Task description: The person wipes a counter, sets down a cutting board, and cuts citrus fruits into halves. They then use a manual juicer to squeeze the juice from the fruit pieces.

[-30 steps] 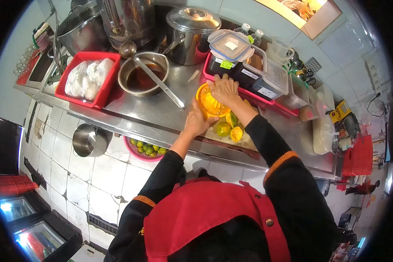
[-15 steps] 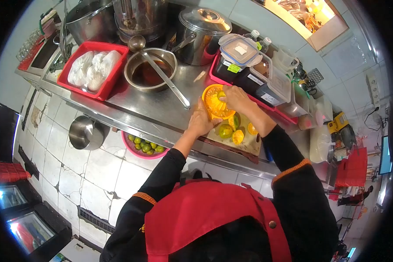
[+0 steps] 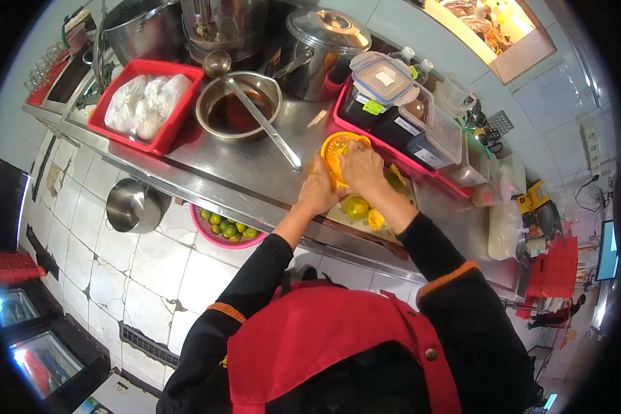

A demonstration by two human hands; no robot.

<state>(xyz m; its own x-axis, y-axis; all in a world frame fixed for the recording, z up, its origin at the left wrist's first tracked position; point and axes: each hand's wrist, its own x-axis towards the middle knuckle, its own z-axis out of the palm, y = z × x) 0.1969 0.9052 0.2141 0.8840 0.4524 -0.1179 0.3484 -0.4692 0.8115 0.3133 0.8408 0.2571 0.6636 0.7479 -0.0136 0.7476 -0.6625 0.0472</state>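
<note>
My left hand is wrapped round the near side of an orange citrus juicer, which stands on the steel counter. Curled over the juicer's ribbed top, my right hand grips a citrus half, mostly hidden by the fingers. Just below the right wrist, a green-yellow citrus fruit and a cut citrus half lie on a cutting board. Some peel is partly visible beyond the right forearm.
Left of the juicer, a ladle rests across a steel bowl of brown liquid. A red tray holds white bags. Lidded containers stand behind my right hand. Below the counter are a pink basket of green citrus and a steel pot.
My right hand has shifted from the juicer's far right edge to over its middle, covering more of it. The right forearm has swung left. My left hand stays on the juicer.
</note>
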